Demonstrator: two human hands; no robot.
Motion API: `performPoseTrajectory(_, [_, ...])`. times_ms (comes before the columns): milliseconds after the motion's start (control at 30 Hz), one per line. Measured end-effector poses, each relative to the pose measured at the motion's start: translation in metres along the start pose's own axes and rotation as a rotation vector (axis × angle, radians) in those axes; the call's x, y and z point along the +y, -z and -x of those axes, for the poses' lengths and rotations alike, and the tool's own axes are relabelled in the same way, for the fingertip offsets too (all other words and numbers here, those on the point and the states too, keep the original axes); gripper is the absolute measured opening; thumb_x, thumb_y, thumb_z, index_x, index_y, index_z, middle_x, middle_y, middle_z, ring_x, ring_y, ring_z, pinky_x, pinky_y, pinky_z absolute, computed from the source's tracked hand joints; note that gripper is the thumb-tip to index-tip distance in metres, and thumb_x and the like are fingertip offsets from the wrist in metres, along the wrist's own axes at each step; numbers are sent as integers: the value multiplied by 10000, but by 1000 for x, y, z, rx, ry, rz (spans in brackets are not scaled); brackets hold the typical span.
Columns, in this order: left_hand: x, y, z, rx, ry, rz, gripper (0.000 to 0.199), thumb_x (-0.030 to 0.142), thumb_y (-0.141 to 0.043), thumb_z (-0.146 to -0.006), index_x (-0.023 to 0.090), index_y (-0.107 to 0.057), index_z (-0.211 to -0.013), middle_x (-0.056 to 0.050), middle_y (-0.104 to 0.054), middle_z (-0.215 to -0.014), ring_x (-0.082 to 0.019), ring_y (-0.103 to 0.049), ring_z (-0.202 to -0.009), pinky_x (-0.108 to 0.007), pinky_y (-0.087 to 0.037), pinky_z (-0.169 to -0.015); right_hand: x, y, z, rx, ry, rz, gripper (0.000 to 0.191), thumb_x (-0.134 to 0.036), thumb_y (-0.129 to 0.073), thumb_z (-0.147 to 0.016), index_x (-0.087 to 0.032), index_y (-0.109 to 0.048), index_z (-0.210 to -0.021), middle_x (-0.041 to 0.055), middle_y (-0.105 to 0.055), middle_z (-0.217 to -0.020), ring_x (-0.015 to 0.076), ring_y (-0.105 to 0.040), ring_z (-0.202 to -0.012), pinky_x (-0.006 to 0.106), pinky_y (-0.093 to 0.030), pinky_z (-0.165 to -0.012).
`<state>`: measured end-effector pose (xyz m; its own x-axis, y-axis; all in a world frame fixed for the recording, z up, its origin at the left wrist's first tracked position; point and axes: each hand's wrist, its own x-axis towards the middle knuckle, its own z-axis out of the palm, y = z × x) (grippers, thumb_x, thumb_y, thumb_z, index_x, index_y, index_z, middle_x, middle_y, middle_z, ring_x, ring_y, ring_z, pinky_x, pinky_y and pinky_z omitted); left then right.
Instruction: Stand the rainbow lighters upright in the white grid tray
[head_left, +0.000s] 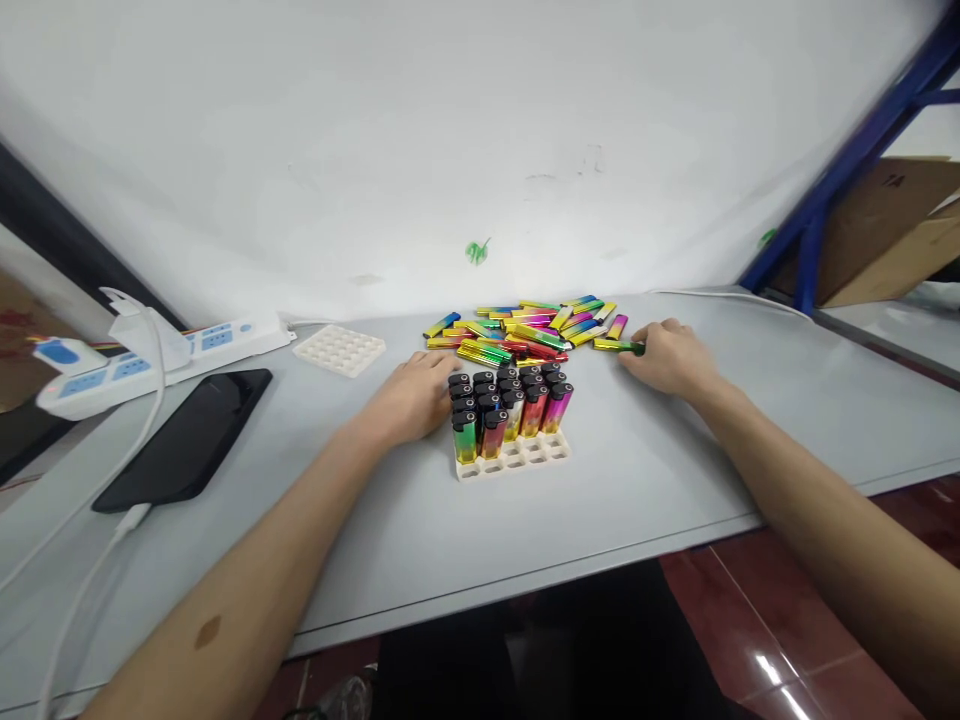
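Note:
A white tray (514, 460) with rows of holes stands on the table in front of me. Upright lighters (533, 410) with black tops and shiny coloured bodies fill most of it; the holes nearest me are bare. My left hand (426, 398) is curled against the tray's left side, its fingertips partly hidden by the lighters. To the right, my right hand (666, 358) pinches the black-topped end of a yellow-green lighter (616, 346) lying at the edge of a pile. That pile of loose lighters (525, 330), in many metallic colours, lies behind the tray.
A second white holed tray (339, 350) lies flat at the left. Beyond it are a power strip (169, 362) with plugs and a black phone (187, 437) on a white cable. A white wall (420, 170) rises behind the table; a blue metal frame (810, 250) stands at right.

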<state>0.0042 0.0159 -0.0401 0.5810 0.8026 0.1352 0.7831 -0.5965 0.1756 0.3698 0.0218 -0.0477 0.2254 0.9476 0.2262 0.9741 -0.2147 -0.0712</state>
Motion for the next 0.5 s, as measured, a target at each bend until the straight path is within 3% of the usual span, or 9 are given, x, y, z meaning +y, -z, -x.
performPoseTrajectory(100, [-1, 0, 0, 9, -7, 12, 320, 202, -516, -840, 236, -599, -1147, -87, -634, -1305, -294, -517, -1266, -469, -434, -1065, 4, 2, 2, -23, 4, -69, 365, -371, -591, -806, -138, -718, -1056, 200, -653, -1118, 358, -594, -1094, 431, -456, -898])
performPoseTrajectory(300, [2, 4, 1, -1, 5, 35, 354, 173, -481, -838, 235, -609, -1162, -70, -631, -1317, -290, -509, -1273, -476, -423, -1084, 1, 6, 0, -65, -82, -501, 235, -310, -607, -796, -184, -693, -975, 82, -730, -969, 224, -673, -866, 310, -486, -753])
performPoseTrajectory(500, [4, 5, 3, 8, 26, 54, 354, 221, -489, -850, 237, -608, -1183, -72, -640, -1310, -307, -508, -1267, -480, -451, -1052, 0, 0, 3, -58, 95, -378, 357, -242, -613, -774, -143, -696, -1108, 136, -679, -1134, 244, -642, -1009, 348, -470, -916])
